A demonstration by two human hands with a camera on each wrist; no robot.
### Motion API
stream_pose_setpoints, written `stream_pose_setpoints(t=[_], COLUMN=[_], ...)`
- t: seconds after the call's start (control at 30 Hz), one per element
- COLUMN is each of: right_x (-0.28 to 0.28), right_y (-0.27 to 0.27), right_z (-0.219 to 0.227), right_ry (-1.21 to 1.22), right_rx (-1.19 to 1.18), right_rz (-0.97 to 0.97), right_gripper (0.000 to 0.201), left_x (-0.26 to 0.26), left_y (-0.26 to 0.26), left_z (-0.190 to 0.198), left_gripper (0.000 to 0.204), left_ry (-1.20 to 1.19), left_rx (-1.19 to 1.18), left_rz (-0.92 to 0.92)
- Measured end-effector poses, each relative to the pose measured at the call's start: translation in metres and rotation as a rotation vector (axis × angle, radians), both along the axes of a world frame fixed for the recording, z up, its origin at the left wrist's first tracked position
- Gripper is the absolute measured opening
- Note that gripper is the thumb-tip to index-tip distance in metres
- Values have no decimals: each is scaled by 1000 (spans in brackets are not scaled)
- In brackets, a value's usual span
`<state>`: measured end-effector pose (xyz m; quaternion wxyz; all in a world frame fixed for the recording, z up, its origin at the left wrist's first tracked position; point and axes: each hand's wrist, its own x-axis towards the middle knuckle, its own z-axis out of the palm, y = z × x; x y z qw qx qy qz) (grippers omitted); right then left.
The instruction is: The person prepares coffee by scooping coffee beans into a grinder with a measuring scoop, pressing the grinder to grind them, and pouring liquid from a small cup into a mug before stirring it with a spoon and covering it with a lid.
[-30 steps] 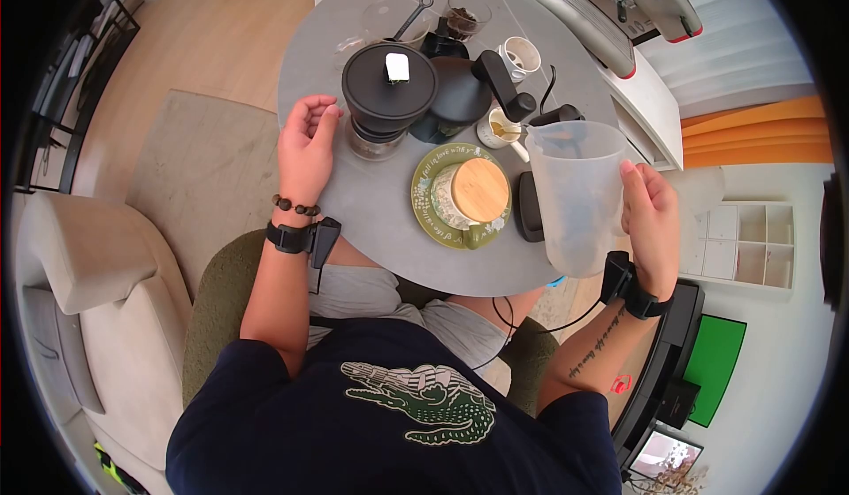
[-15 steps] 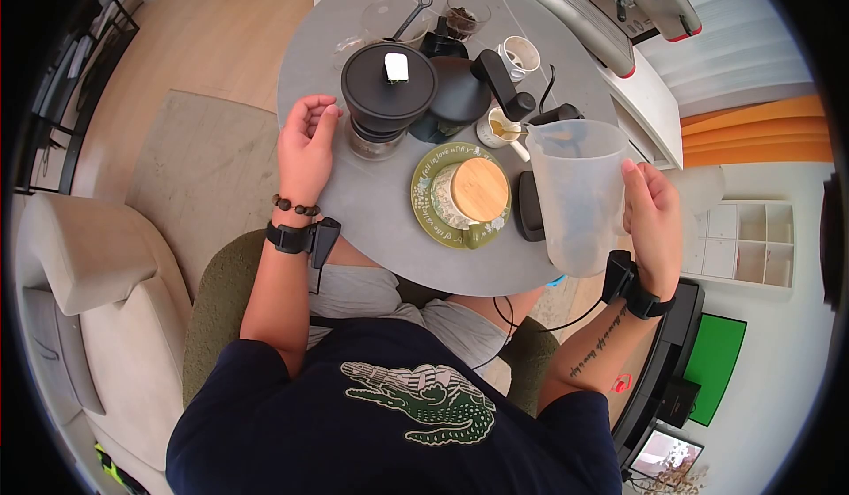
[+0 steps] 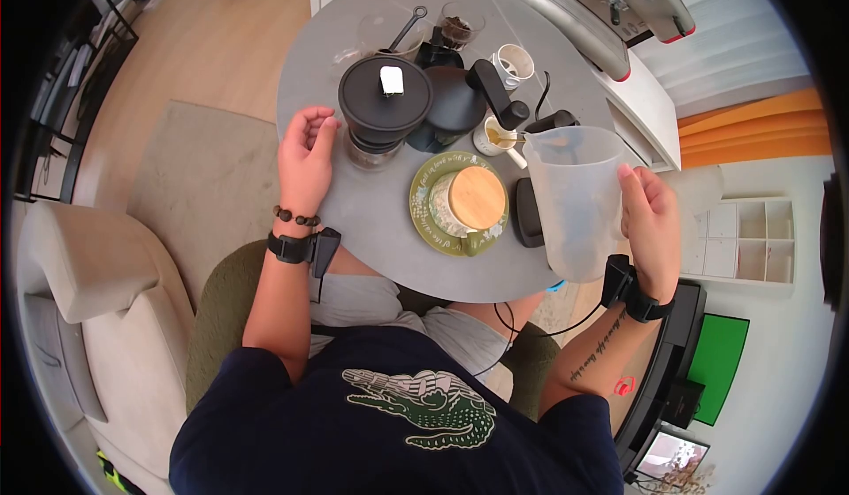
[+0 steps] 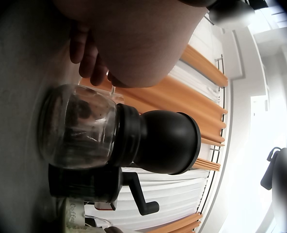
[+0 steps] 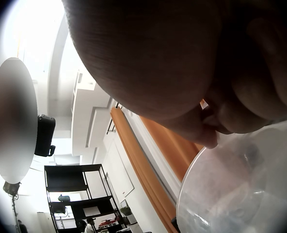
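Observation:
My right hand (image 3: pixel 650 221) grips the handle of a translucent plastic measuring jug (image 3: pixel 575 203), held upright over the table's right edge. In the right wrist view, the jug's rim (image 5: pixel 178 206) shows below curled fingers. My left hand (image 3: pixel 305 159) lies at the table's left edge, fingers loosely curled and holding nothing. Beside it stands a coffee grinder with a glass base (image 4: pixel 80 128) and a flared black top (image 3: pixel 371 110). A black device with a crank handle (image 3: pixel 495 97) stands behind it. Nearest me, a wooden-lidded cup (image 3: pixel 478 198) sits on a green saucer (image 3: pixel 424 217).
On the grey round table (image 3: pixel 354 221) are a white mug with a spoon (image 3: pixel 488 141), another white mug (image 3: pixel 513 64) and a glass of dark grounds (image 3: pixel 460 26). A black box (image 3: pixel 529 212) lies near the jug. An espresso machine (image 3: pixel 566 26) stands beyond.
The head view has shifted slightly, so the table items sit a little lower and further left. Both hands keep their poses, and the right still holds the jug.

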<state>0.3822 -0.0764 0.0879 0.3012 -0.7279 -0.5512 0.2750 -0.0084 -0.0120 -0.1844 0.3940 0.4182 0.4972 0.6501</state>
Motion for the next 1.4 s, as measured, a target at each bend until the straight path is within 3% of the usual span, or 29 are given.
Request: stream_pose_setpoints(t=[1.4], right_x=[2], right_y=[3], right_z=[5], right_ry=[-73], right_rx=[25], right_rz=[8], right_gripper=[48], left_x=[-2], left_y=[-1], left_z=[4], left_gripper=[21], left_ry=[-31], left_rx=[5], left_rz=[-38])
